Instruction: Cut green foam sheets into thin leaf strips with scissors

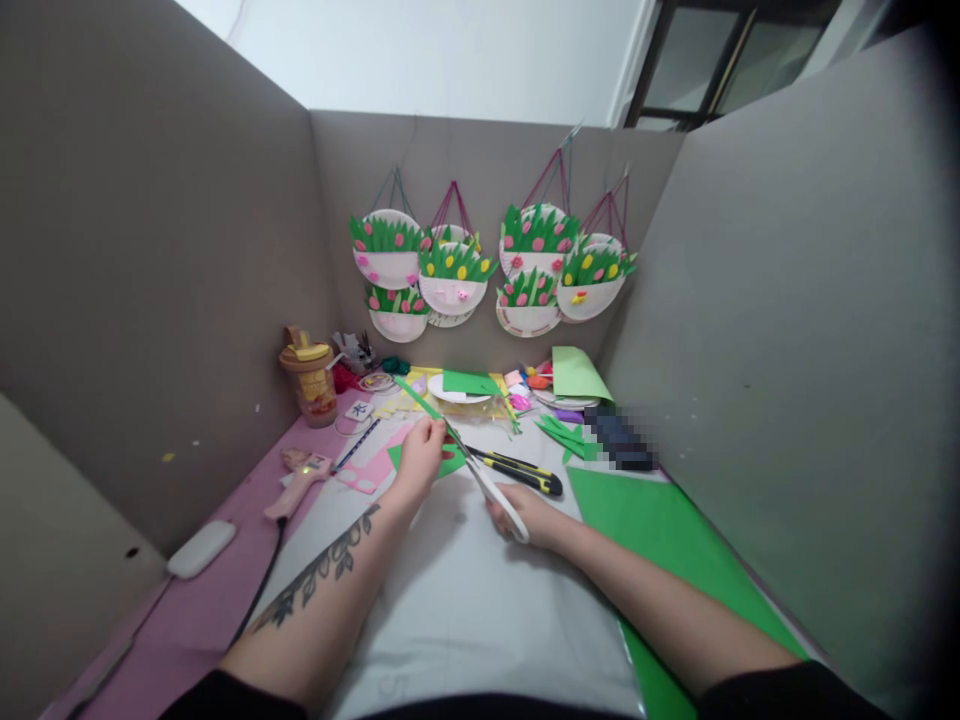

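My left hand (424,452) pinches a narrow green paper strip (418,397) that slants up to the left. In my right hand (520,508) is a pair of scissors (491,488) with white handles, its blades reaching up to the strip beside my left fingers. Whether the blades are parted I cannot tell. Beneath and behind the scissors lies a black and yellow utility knife (525,472). A piece of green paper (450,463) rests on the table below my left hand, partly hidden by it.
Large green sheets (660,530) lie at the right, cut green strips (564,437) and a dark blurred object (621,438) behind them. On the left are a pink glue gun (298,487), a lidded cup (311,383) and a white case (201,549). Paper-plate flower baskets (454,292) hang on the back panel.
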A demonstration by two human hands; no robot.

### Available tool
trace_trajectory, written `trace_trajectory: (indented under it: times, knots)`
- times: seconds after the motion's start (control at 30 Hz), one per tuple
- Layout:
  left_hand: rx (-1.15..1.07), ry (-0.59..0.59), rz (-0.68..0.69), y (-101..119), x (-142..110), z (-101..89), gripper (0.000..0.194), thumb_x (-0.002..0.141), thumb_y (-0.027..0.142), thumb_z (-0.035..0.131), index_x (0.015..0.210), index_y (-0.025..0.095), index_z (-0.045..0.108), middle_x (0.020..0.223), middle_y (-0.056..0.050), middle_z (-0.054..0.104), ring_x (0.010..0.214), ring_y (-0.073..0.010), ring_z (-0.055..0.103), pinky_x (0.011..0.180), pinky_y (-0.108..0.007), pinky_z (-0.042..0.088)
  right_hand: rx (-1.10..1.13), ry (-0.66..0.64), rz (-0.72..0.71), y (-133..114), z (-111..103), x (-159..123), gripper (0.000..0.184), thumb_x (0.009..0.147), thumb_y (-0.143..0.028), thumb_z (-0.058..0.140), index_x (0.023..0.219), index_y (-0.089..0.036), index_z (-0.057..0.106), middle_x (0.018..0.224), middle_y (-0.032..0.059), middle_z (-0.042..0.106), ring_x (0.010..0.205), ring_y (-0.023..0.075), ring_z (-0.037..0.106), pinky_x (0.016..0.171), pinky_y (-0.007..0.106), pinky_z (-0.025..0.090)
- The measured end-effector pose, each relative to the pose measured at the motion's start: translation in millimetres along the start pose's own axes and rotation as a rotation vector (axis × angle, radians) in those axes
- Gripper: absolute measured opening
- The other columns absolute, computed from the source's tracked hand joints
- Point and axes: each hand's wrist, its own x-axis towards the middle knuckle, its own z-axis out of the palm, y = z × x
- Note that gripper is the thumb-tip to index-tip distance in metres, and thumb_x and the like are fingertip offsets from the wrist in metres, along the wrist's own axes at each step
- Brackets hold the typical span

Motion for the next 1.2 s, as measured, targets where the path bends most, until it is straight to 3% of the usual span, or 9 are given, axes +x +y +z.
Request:
trace_trajectory:
  times: [0.37,0.57,0.7,0.87,1.2]
  knots:
    - [-0.012,0.007,-0.006,3.2,1.1,-2.4,0.031,0.075,0.047,0.056,0.072,0.016,0.051,0.069,-0.001,0.057,0.068,-0.0147,0.059,0.049,-0.022,0.049,0.026,0.019,0.045,-3.2,-0.4,-0.8,0.018,0.067,-0.03,0.062,0.066,-0.017,0.051,0.051,-0.0039,0.049,0.044,0.0083,0.044,0.041,0.019,0.032]
    - [0.107,0.022,0.085,-0.5,7.6,-7.4,0.025,0.079,0.038,0.049,0.064,0.019,0.044,0.05,0.007,0.039,0.043,-0.0078,0.04,0.042,-0.018,0.036,0.018,0.013,0.02,-0.9,-1.2,-0.7,0.01,0.066,-0.025,0.057,0.066,-0.017,0.051,0.051,-0.0039,0.049,0.045,0.009,0.045,0.043,0.02,0.034]
    - [0.113,0.022,0.114,-3.9,9.6,-7.1,0.025,0.079,0.036,0.048,0.061,0.02,0.041,0.047,0.007,0.037,0.041,-0.0077,0.035,0.042,-0.019,0.029,0.017,0.004,-0.005,1.1,-1.4,-0.1,0.003,0.063,-0.019,0.053,0.065,-0.017,0.051,0.053,-0.0037,0.05,0.048,0.0097,0.046,0.045,0.02,0.036]
    - [0.152,0.023,0.135,-1.1,5.6,-4.0,0.026,0.079,0.036,0.048,0.06,0.02,0.039,0.048,0.007,0.036,0.045,-0.0088,0.032,0.045,-0.021,0.026,0.016,-0.012,-0.01,2.5,-2.4,1.3,0.007,0.06,-0.015,0.05,0.067,-0.017,0.052,0.054,-0.0031,0.052,0.048,0.0095,0.046,0.045,0.02,0.036]
    - [0.13,-0.104,0.124,-0.1,-1.2,-0.9,0.029,0.08,0.042,0.05,0.063,0.02,0.042,0.05,0.006,0.038,0.047,-0.0098,0.033,0.047,-0.021,0.026,-0.089,-0.025,-0.126,-2.3,-6.5,0.8,0.008,0.067,-0.023,0.056,0.068,-0.017,0.05,0.061,-0.0009,0.054,0.054,0.0095,0.047,0.051,0.02,0.038]
